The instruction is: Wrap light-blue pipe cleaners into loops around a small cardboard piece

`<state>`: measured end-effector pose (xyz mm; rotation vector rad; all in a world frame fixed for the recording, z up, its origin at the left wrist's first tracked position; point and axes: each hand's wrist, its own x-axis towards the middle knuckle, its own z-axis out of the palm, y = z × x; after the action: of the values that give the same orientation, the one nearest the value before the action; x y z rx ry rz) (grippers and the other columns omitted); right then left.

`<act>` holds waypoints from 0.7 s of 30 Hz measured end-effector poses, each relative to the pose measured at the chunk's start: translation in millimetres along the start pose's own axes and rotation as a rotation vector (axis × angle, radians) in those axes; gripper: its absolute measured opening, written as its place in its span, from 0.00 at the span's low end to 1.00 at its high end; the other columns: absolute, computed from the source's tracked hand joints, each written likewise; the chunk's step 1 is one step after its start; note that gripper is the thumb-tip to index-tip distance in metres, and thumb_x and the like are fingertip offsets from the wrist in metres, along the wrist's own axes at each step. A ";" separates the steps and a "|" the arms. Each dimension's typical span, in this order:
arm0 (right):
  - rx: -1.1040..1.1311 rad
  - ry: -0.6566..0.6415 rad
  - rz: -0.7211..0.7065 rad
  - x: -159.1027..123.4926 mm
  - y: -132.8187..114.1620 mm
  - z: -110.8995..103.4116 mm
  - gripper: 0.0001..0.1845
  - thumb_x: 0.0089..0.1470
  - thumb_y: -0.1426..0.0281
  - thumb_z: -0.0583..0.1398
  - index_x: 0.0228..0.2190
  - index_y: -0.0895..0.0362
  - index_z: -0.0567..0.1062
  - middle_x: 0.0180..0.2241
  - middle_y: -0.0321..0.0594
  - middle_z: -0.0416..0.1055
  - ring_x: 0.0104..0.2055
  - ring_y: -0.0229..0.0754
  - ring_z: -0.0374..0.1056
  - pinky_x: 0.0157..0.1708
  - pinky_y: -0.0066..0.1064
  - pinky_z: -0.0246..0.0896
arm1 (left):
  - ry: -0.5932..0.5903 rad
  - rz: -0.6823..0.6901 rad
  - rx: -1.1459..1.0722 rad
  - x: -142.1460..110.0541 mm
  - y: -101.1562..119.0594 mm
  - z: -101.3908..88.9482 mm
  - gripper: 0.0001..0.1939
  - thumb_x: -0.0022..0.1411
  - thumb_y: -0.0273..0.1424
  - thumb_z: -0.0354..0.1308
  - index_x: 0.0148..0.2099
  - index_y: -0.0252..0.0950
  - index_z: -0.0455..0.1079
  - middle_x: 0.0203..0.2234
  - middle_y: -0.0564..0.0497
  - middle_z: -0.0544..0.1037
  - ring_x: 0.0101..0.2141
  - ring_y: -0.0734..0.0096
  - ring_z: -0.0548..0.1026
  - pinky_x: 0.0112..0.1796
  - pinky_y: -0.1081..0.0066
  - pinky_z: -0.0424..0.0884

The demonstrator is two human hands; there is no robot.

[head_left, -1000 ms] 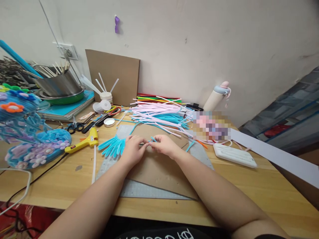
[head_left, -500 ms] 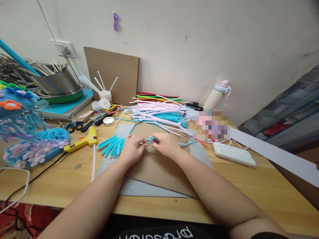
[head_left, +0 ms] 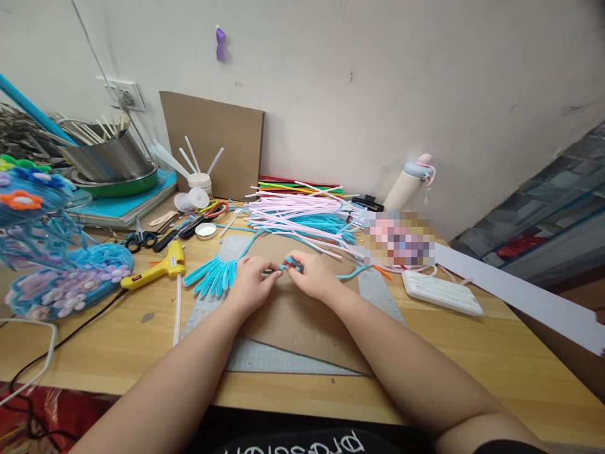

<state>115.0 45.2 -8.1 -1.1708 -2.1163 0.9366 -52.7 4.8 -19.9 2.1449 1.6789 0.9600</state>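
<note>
Over a brown cardboard sheet (head_left: 302, 328), my left hand (head_left: 253, 280) and my right hand (head_left: 309, 274) meet with their fingertips nearly touching. Between them they pinch a blue pipe cleaner (head_left: 282, 268); a short blue piece shows above the right fingers. Part of what they grip is hidden behind the fingers. A fan of looped blue pipe cleaners (head_left: 212, 277) lies beside my left hand. One blue stem (head_left: 354, 272) reaches out to the right of my right wrist. Behind the hands lies a pile of pink pipe cleaners (head_left: 297, 208) and blue ones.
A yellow glue gun (head_left: 158, 268) with a cord lies at left, near scissors (head_left: 140, 238) and blue flower pieces (head_left: 70, 277). A grey cutting mat (head_left: 283, 360) lies under the cardboard. A white power strip (head_left: 442, 292) and a bottle (head_left: 406, 183) are at right.
My fingers have shifted slightly, with more of the short blue piece showing at the right fingertips. The rest stays where it was.
</note>
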 end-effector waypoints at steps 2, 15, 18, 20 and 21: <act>0.223 -0.113 0.162 4.2 3.0 -1.1 0.09 0.52 0.65 0.52 0.28 0.58 0.68 0.24 0.35 0.67 0.21 0.32 0.56 0.22 0.25 0.47 | 0.002 -0.004 0.002 0.3 -0.5 0.0 0.07 0.57 0.35 0.54 0.33 0.40 0.71 0.33 0.51 0.78 0.37 0.66 0.71 0.47 0.61 0.54; 0.361 -0.298 0.148 7.7 4.4 1.0 0.13 0.49 0.62 0.54 0.21 0.58 0.62 0.17 0.29 0.56 0.17 0.29 0.48 0.17 0.22 0.43 | -0.079 0.067 0.026 1.6 0.9 -1.6 0.06 0.55 0.31 0.56 0.31 0.43 0.74 0.31 0.53 0.79 0.37 0.66 0.71 0.47 0.60 0.53; 0.290 -0.149 0.076 8.1 5.0 6.6 0.10 0.48 0.65 0.56 0.21 0.58 0.64 0.19 0.30 0.59 0.22 0.31 0.53 0.24 0.23 0.48 | -0.061 -0.010 0.021 2.1 -0.1 -1.2 0.06 0.55 0.34 0.56 0.29 0.43 0.74 0.29 0.53 0.79 0.35 0.66 0.71 0.47 0.59 0.54; 0.210 -0.051 0.062 5.8 4.0 8.3 0.10 0.48 0.65 0.57 0.22 0.58 0.65 0.21 0.31 0.60 0.24 0.33 0.54 0.26 0.24 0.47 | -0.024 -0.051 0.029 1.9 0.0 -1.5 0.07 0.54 0.35 0.56 0.29 0.42 0.74 0.27 0.53 0.78 0.34 0.65 0.71 0.46 0.59 0.55; 0.147 -0.010 0.054 3.9 2.7 8.6 0.10 0.48 0.64 0.58 0.23 0.58 0.65 0.21 0.31 0.61 0.25 0.33 0.55 0.25 0.24 0.47 | -0.006 -0.061 0.034 1.7 0.1 -1.7 0.07 0.54 0.36 0.56 0.29 0.42 0.74 0.27 0.53 0.78 0.34 0.65 0.71 0.46 0.60 0.55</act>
<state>108.2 46.9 -15.1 -1.1563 -1.9953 1.1046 -53.5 6.1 -18.0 2.1024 1.7594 0.9131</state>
